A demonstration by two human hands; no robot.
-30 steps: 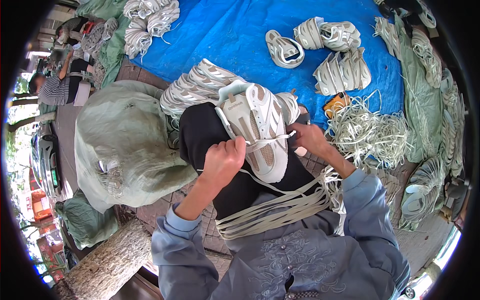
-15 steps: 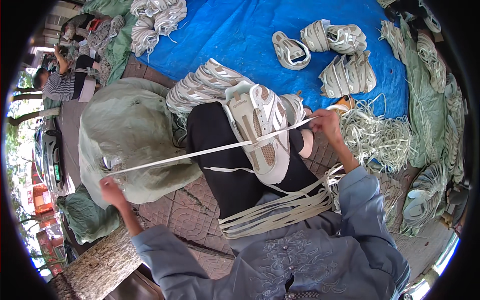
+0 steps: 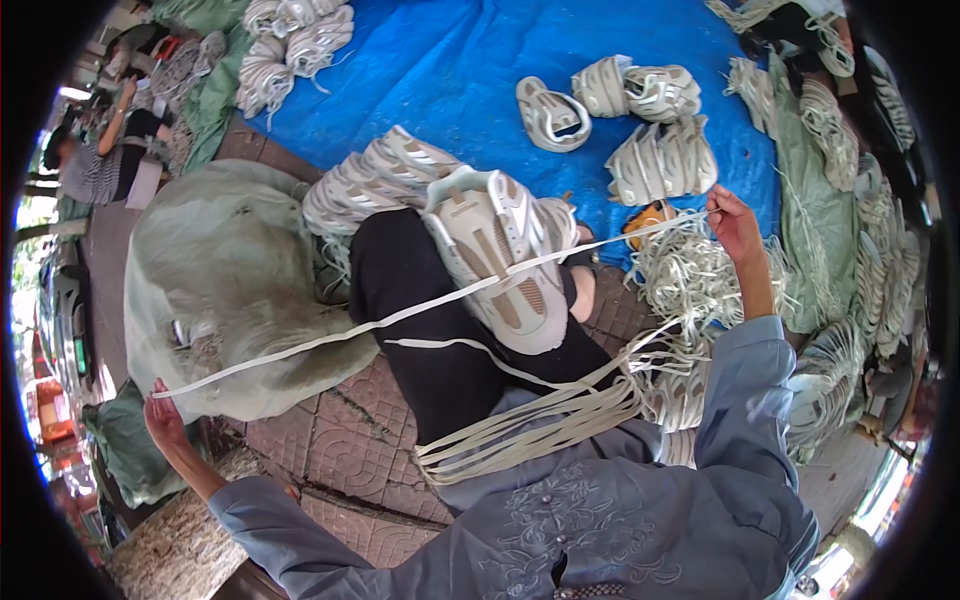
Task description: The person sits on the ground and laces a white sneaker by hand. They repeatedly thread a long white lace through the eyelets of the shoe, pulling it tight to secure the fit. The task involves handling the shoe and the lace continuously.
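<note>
A beige and white sneaker upper rests across my black-trousered knees, toe toward me. One long cream shoelace runs through its lowest eyelets and stretches out to both sides. My left hand pinches one end far out at the left, over a greenish sack. At the right my right hand pinches the other end, raised above a heap of loose laces. A bundle of more laces lies over my lap, with one loose lace trailing toward my knee.
Rows of stacked shoe uppers stand beyond my knee, with more stacks on a blue tarp. The greenish sack bulges at my left. Other people sit at far left and upper right, beside further uppers.
My hands have drawn farther apart, left hand outward and down, right hand outward and up. More lace now spans each side of the upper. The whole view has shifted slightly.
</note>
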